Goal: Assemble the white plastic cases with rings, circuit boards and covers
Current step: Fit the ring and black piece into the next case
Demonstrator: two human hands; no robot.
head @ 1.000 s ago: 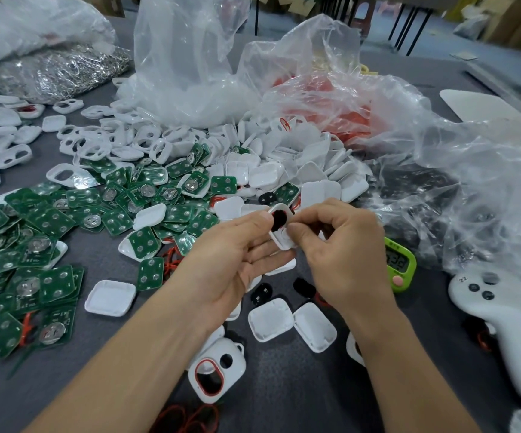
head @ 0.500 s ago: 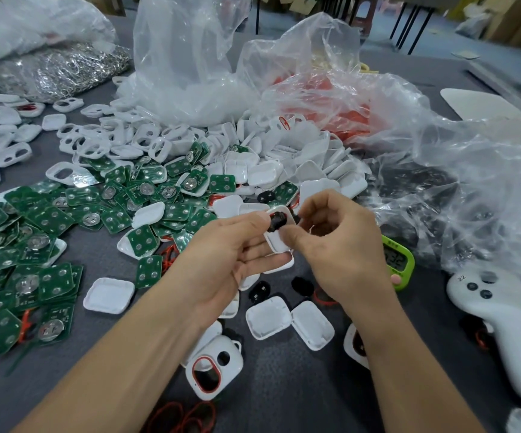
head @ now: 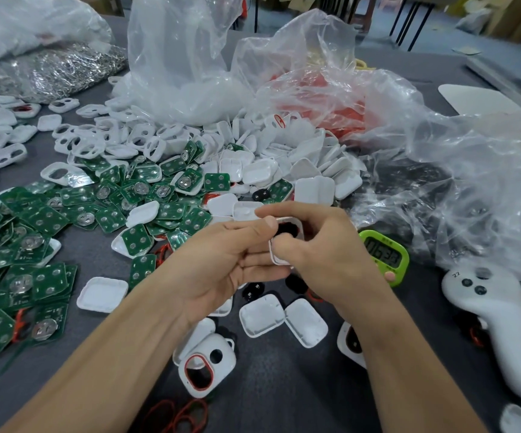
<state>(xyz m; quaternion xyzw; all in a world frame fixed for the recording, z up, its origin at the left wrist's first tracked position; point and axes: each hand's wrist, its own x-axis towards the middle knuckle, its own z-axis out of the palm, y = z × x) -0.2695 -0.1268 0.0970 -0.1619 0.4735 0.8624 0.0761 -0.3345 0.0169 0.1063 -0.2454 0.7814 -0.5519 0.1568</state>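
Both hands hold one white plastic case (head: 296, 225) above the middle of the table. My left hand (head: 224, 260) grips it from the left, thumb on its top edge. My right hand (head: 324, 251) pinches it from the right, its fingers over a black part (head: 287, 229) in the case's opening. Green circuit boards (head: 46, 220) lie heaped at the left. White covers (head: 284, 170) are piled behind the hands. A case with a red ring (head: 204, 367) lies near my left forearm. Two white covers (head: 281, 317) rest below the hands.
Clear plastic bags (head: 377, 126) rise at the back and right, one holding red rings. A green timer (head: 384, 254) sits right of my hands, a white controller (head: 496, 326) farther right. Loose red rings (head: 181, 414) lie at the front edge. A silver parts heap (head: 56, 67) is back left.
Both hands with the case have shifted slightly right and away. My right fingers have closed further over the case, now pressing on the black part in its opening.
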